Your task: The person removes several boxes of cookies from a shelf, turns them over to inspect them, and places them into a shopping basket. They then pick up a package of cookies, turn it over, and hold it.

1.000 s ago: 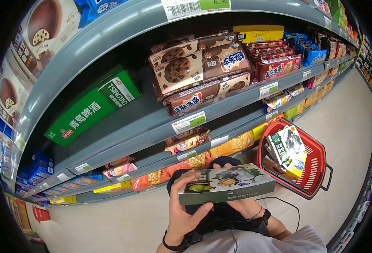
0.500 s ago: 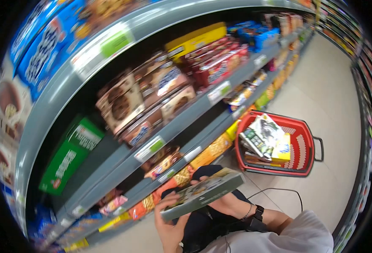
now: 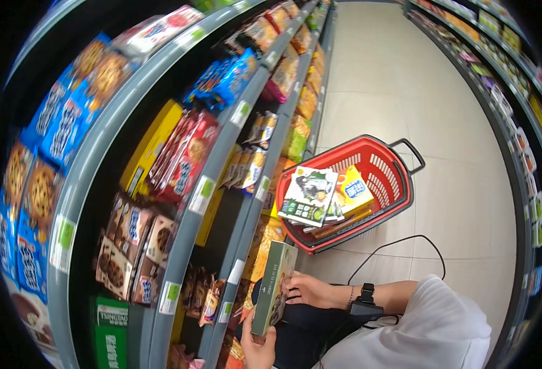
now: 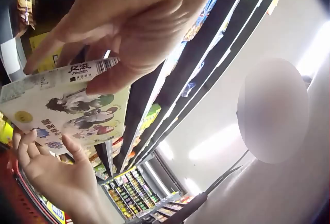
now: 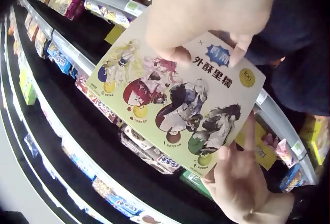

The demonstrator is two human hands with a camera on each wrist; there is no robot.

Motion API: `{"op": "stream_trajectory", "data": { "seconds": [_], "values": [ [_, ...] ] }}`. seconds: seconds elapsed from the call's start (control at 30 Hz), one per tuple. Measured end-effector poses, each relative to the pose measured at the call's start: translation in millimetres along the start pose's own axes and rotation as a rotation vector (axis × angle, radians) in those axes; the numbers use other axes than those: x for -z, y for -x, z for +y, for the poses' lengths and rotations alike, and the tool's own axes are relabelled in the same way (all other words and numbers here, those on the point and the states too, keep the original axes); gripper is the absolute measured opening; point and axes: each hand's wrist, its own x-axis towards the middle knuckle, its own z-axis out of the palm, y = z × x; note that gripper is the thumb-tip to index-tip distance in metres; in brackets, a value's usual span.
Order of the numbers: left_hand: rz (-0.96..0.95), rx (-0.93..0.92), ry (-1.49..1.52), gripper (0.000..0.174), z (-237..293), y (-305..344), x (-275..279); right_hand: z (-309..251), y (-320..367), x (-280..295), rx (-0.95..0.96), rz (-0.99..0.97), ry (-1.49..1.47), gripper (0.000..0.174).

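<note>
Both hands hold a flat snack box [image 3: 275, 286] in front of the body, its green side turned up in the head view. Its white face [image 5: 175, 95] carries several cartoon figures. My left hand [image 3: 260, 350] grips the near end; in the left wrist view the left thumb [image 4: 111, 81] lies on the printed face. The right hand [image 3: 311, 291] holds the far end. In the left wrist view, the right hand [image 4: 59, 180] has its thumb on the face and its other fingers at the edge.
A red shopping basket [image 3: 387, 175] stands on the aisle floor, holding a white box [image 3: 308, 194] and a yellow pack [image 3: 352, 187]. Shelves of biscuit packs [image 3: 191, 154] run along the left. Another shelf row [image 3: 498, 104] lines the right. A black cable [image 3: 400, 240] loops over the floor.
The head view has swung right along the aisle, so the shelves moved left. The box has turned from nearly flat to steeply upright, still held by both hands.
</note>
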Motion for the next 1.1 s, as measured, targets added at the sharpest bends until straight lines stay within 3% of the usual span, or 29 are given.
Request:
{"op": "stream_trajectory", "data": {
  "seconds": [0.37, 0.43, 0.63, 0.87, 0.93, 1.1],
  "values": [
    [-0.018, 0.036, -0.527, 0.054, 22, 3, -69, -7, 54, 35, 0.080, -0.028, -0.140, 0.046],
    [-0.052, 0.095, -0.380, 0.049, 27, 10, -84, -1, 67, 45, 0.124, -0.059, -0.149, 0.053],
    [-0.092, 0.099, -0.345, 0.043, 14, 36, -109, 12, 96, 69, 0.113, -0.078, -0.196, 0.057],
    [0.003, 0.094, -0.396, 0.039, 13, 72, -125, 20, 112, 76, 0.046, -0.145, -0.185, 0.061],
    [0.059, 0.216, -0.378, 0.036, 15, 80, -125, 22, 115, 75, 0.027, -0.177, -0.158, 0.061],
    [0.082, 0.140, -0.415, 0.035, 16, 92, -127, 31, 115, 76, -0.005, -0.205, -0.145, 0.063]
  ]
}}
